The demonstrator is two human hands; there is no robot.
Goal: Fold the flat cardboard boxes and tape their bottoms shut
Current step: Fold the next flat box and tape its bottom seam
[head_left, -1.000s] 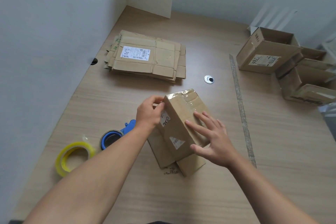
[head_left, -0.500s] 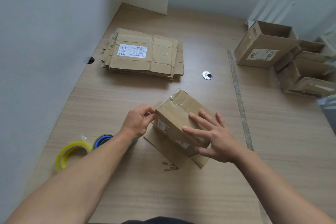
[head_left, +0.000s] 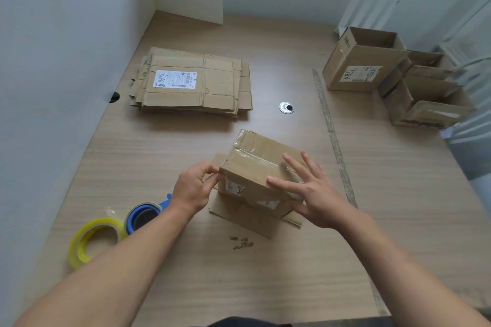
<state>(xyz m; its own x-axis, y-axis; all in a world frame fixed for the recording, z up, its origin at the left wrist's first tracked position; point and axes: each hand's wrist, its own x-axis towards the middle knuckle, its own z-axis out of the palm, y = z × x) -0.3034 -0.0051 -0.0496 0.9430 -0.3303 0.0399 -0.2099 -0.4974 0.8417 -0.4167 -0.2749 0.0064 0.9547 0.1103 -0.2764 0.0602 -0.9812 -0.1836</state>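
A folded cardboard box (head_left: 252,164) stands upside down on the table in the middle, clear tape along its upturned bottom and its flaps spread flat underneath. My left hand (head_left: 192,188) pinches the box's left corner. My right hand (head_left: 308,188) lies flat with spread fingers on the taped top and right side. A stack of flat cardboard boxes (head_left: 194,82) with a white label lies at the back left. A blue tape dispenser (head_left: 143,216) and a yellow tape roll (head_left: 91,239) sit at the near left.
Several folded open boxes (head_left: 364,61) stand at the back right, more (head_left: 425,98) beside them. A metal grommet (head_left: 286,107) sits behind the box. A strip of tape (head_left: 332,135) runs along the table's seam. White walls close the left and back.
The box has been turned and lowered from a tilted pose, so its taped bottom faces up. My left hand moved from the upper edge to the left corner; the right stays pressed on top.
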